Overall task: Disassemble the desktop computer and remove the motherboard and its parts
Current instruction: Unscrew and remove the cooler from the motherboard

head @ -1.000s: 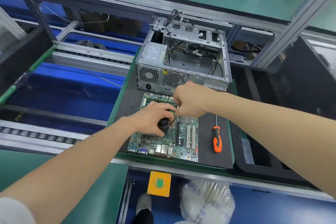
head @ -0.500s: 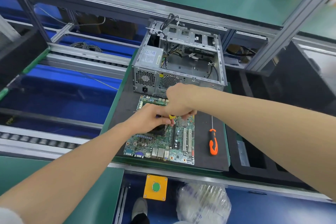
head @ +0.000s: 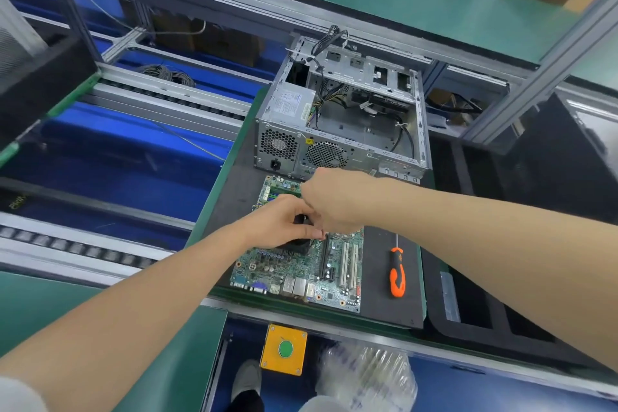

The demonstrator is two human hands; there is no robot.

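Observation:
The green motherboard (head: 294, 274) lies flat on a black mat (head: 384, 308), in front of the open metal computer case (head: 337, 144). My left hand (head: 277, 224) is closed around the black cooler (head: 299, 244) in the middle of the board. My right hand (head: 334, 201) is curled just above and behind it, fingers pointing down at the cooler and touching my left fingers. What the right fingers hold is hidden. Memory sticks (head: 281, 189) stand at the board's far edge.
An orange-and-black screwdriver (head: 397, 273) lies on the mat to the right of the board. The case holds a power supply (head: 291, 104) and loose cables. A black tray (head: 468, 311) sits at the right, a yellow box with a green button (head: 284, 348) below the bench edge.
Both hands stay on the cooler. A small yellow piece seen between the fingers half a second ago is now covered. The board and screwdriver have not moved.

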